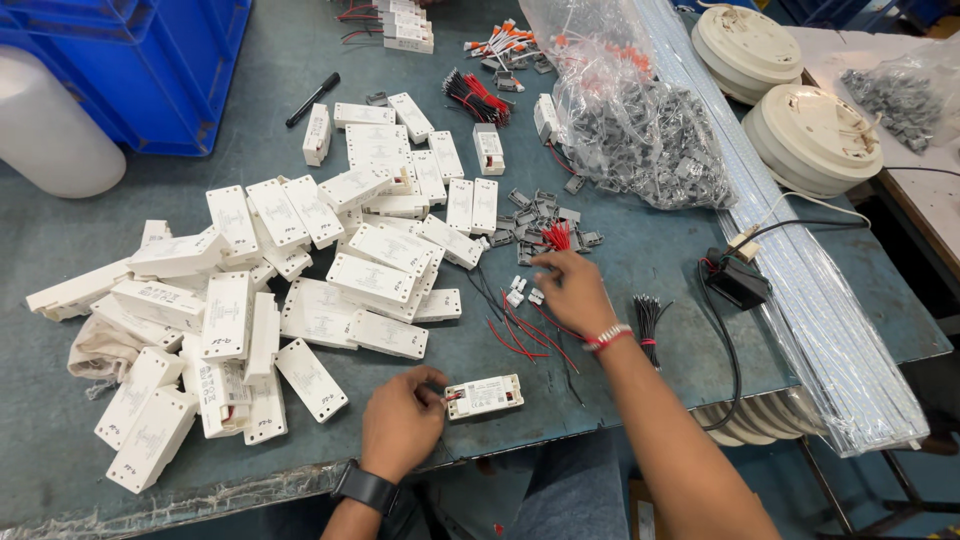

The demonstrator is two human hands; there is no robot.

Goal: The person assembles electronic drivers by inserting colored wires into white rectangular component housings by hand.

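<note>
Fingers of left hand [400, 425] closed on labelled white rectangular box [484, 396], right hand [570, 290] fingers spread over small white connectors [522, 292].

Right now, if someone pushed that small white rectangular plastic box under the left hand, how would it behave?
The small white rectangular plastic box would probably slide flat rather than roll, since it lies on a broad face. It looks light and stiff. The thin red wires at its end, by the left hand, would likely flop.

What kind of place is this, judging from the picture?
Probably an electronics assembly workbench in a workshop or small factory: a pile of white plastic driver boxes, loose red wires, and a bag of grey connectors.
</note>
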